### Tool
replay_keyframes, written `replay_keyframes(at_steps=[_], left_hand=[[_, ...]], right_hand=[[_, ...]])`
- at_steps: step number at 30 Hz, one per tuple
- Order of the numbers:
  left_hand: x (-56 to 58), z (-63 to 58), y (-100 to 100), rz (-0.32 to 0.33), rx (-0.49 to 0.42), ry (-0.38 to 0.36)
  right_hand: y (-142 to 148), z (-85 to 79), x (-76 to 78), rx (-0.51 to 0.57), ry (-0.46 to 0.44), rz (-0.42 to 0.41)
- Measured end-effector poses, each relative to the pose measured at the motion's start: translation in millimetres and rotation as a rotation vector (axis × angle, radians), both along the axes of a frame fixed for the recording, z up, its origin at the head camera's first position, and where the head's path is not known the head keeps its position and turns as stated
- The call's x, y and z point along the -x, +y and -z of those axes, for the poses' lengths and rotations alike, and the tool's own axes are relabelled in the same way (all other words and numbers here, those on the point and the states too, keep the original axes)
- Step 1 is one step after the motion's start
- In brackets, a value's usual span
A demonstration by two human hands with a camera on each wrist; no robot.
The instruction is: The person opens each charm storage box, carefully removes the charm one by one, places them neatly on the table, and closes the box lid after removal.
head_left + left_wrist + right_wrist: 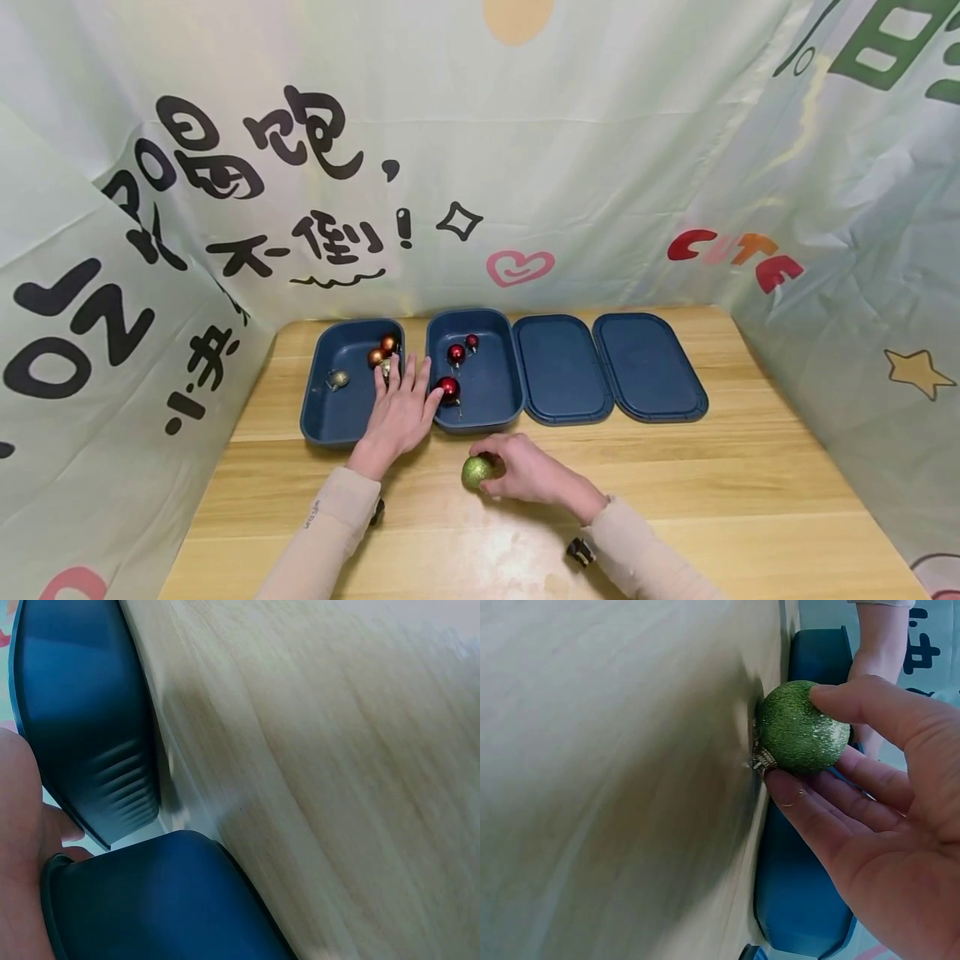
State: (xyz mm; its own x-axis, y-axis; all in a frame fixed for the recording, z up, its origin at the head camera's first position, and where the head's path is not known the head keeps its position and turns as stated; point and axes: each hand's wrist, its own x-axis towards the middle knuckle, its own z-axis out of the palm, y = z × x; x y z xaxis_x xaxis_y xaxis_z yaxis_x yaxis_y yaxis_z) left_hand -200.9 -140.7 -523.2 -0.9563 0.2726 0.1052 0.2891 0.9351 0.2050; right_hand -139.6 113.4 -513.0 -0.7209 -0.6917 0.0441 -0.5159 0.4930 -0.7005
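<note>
My right hand (528, 471) holds a glittery green Christmas bauble (476, 473) between thumb and fingers, low over the table in front of the boxes. In the right wrist view the silver cap of the green bauble (802, 727) faces the tabletop. My left hand (399, 414) lies with straight, spread fingers over the right side of the left blue box (337, 421). Its fingertips are near two orange baubles (375, 357) and a gold one (386, 367), partly hidden by the fingers. Its thumb reaches the middle blue box (487, 392), beside a red bauble (448, 389).
Another small gold bauble (339, 379) lies in the left box. Two more red baubles (456, 354) sit in the middle box. Two flat blue lids (564, 367) lie to its right on the wooden table (750, 500). Printed cloth (600, 167) encloses the back and sides.
</note>
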Motion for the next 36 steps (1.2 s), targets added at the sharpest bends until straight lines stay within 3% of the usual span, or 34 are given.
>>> replay_keyframes(at_steps=[36], left_hand=[[0.5, 3.2, 0.9, -0.007, 0.027, 0.025]], right_hand=[[0.5, -1.2, -3.1, -0.007, -0.009, 0.020]])
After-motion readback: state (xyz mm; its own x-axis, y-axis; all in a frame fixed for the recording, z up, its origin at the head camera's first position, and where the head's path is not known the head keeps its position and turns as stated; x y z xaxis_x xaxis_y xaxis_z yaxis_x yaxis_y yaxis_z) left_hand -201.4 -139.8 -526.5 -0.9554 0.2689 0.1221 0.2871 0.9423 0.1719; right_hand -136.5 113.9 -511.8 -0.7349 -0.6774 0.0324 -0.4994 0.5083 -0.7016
